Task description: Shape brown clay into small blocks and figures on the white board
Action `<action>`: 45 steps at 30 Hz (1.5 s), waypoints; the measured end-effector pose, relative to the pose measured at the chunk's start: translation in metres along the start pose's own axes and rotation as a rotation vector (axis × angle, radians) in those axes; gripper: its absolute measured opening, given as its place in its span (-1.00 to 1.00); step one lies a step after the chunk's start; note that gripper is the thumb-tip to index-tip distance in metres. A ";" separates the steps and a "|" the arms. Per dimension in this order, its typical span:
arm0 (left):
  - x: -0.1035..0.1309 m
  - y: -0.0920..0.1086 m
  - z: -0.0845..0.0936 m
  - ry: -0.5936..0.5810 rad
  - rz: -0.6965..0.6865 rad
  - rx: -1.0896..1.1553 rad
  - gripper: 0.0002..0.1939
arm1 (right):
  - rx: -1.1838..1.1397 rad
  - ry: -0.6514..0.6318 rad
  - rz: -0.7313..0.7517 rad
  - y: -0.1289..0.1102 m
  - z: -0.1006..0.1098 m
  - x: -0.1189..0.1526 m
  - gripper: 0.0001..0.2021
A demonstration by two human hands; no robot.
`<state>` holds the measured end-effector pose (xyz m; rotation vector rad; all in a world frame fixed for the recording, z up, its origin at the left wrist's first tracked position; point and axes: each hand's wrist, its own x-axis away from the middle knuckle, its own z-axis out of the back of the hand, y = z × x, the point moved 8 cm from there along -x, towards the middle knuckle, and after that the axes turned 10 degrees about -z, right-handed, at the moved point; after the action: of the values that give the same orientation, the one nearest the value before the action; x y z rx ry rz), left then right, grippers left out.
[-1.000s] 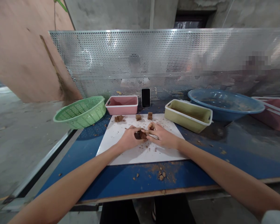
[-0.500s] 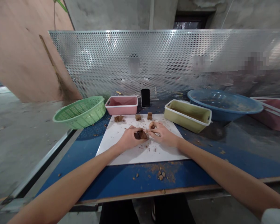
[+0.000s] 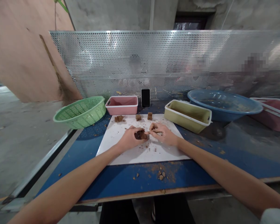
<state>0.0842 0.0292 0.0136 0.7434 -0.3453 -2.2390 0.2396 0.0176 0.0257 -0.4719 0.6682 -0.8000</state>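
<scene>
My left hand curls around a lump of dark brown clay, low over a white board. Close on its right, my right hand has its thumb and fingers bent together, the tips reaching the lump's right side. Whatever those fingers hold is too small to make out. Behind the hands stand two small shaped clay pieces, one squat and one taller. A crumbly clay heap lies at the board's back left. Crumbs are scattered over the board.
A green basket, a pink bin, an upright phone, a yellow-green bin and a blue basin line the back of the blue table. A perforated metal panel rises behind. Pebbles lie near the front edge.
My right hand's fingers have drawn closer together and shifted slightly at the lump's right side. My left hand keeps its hold on the clay in nearly the same place.
</scene>
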 end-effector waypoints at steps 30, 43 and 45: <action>-0.001 0.000 0.000 -0.012 0.016 0.002 -0.65 | 0.140 -0.037 0.090 -0.010 -0.004 0.002 -0.68; 0.002 -0.010 -0.002 0.000 0.091 0.054 -0.46 | 0.809 0.252 -0.854 0.124 0.164 0.020 -0.21; 0.002 -0.010 -0.002 -0.004 0.091 0.060 -0.45 | 0.751 0.174 -0.939 0.149 0.168 0.029 -0.22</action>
<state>0.0788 0.0345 0.0068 0.7401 -0.4418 -2.1526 0.4457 0.1096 0.0412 0.0109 0.2255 -1.8999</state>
